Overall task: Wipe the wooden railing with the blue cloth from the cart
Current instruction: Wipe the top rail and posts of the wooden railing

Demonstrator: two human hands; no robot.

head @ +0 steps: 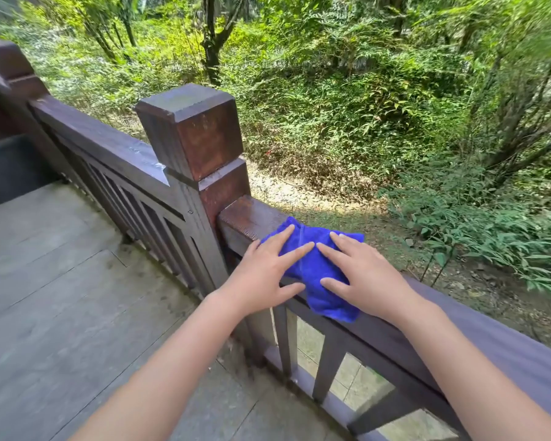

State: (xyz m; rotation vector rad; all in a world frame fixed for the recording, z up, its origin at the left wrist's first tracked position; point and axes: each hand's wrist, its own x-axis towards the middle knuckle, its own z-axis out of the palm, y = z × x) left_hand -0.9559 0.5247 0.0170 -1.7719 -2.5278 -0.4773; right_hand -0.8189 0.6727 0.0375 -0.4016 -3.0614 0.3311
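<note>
Blue cloth [312, 265] lies on top of the wooden railing [477, 323], just past the square post [193, 135]. We see it from our head camera, looking down. One end of the cloth hangs over the near side of the rail, on our side.

Our left hand [261, 278] presses flat on the cloth's end nearer the post. Our right hand [363, 275] presses flat on the end farther from the post. Both hands are spread wide, palms down, fingers straight. They do not squeeze the cloth; they only push it onto the wood.

We think the wiping is going on now. The rail is long and runs away from the post, toward our right arm. So the cloth should slide along that line. The right hand is on that side of the cloth and would lead. Near the post, the wood looks wet and shiny.
</note>
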